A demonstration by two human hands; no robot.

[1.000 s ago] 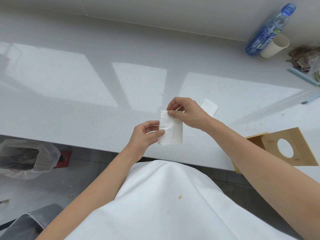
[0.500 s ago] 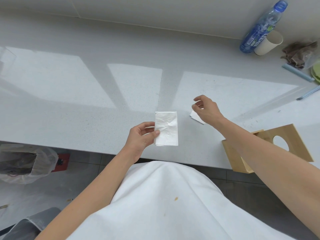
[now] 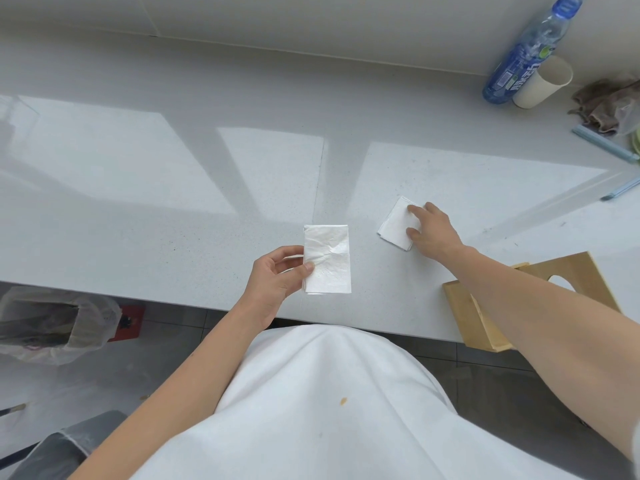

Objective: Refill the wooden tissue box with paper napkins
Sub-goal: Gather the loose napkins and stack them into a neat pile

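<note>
Wooden tissue box (image 3: 464, 313), one, sits at the counter's (image 3: 173, 220) near edge under the right forearm (image 3: 519, 306) (a careless pull-back could knock it off). Left of the box, the left hand (image 3: 273, 282) pinches one folded napkin (image 3: 329, 261), thumb on top. Just beyond the box, the right hand (image 3: 434, 232) rests spread fingers on a second napkin (image 3: 394, 225), which could unfold if snatched. Far beyond: one bottle (image 3: 530, 53), one cup (image 3: 542, 83).

We see a pale grey speckled counter (image 3: 145, 258) running back to a plain off-white wall (image 3: 311, 15); bright angular patches of light (image 3: 104, 161) lie across it; below its edge, grey floor tiles (image 3: 485, 372) and a bag-lined bin (image 3: 52, 327).
</note>
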